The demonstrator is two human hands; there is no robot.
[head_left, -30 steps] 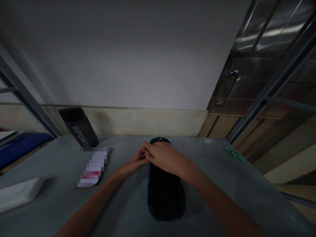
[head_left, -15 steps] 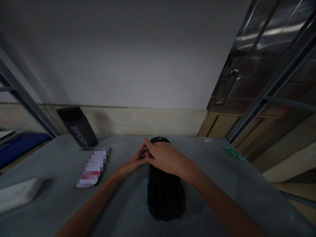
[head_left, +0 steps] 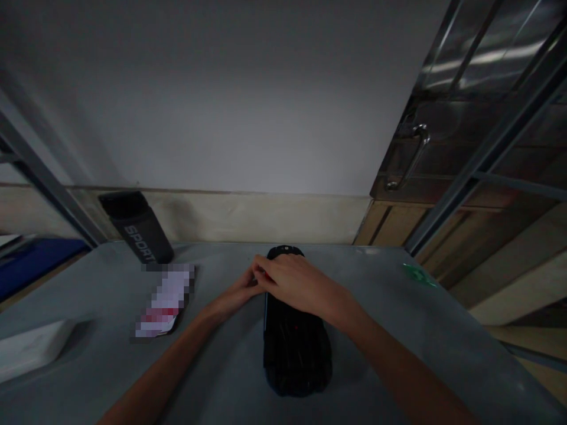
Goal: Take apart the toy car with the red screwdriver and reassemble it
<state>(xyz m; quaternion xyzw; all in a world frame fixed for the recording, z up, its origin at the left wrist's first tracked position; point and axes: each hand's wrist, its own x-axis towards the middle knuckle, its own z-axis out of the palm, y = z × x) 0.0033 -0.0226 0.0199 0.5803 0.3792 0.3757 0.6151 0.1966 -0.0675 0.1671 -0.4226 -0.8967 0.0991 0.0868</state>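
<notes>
A long black pouch-like case (head_left: 296,348) lies lengthwise in the middle of the grey table (head_left: 398,330). My right hand (head_left: 292,282) rests on its far half, fingers curled and pinched at the case's left edge. My left hand (head_left: 239,292) meets it there from the left, fingers pinched too. A tiny red bit shows between the fingertips; what it is I cannot make out. Both forearms reach in from the bottom of the view.
A dark bottle marked SPORT (head_left: 137,227) stands at the back left by the wall. A small white and red packet (head_left: 163,301) lies in front of it. A white box (head_left: 31,348) sits at the left edge, a green scrap (head_left: 419,274) at the right. Metal frame bars rise on both sides.
Both hands have stayed pinched at the case's left edge, shifting only slightly. A small red bit has come into sight between the fingertips. The view has drifted a little.
</notes>
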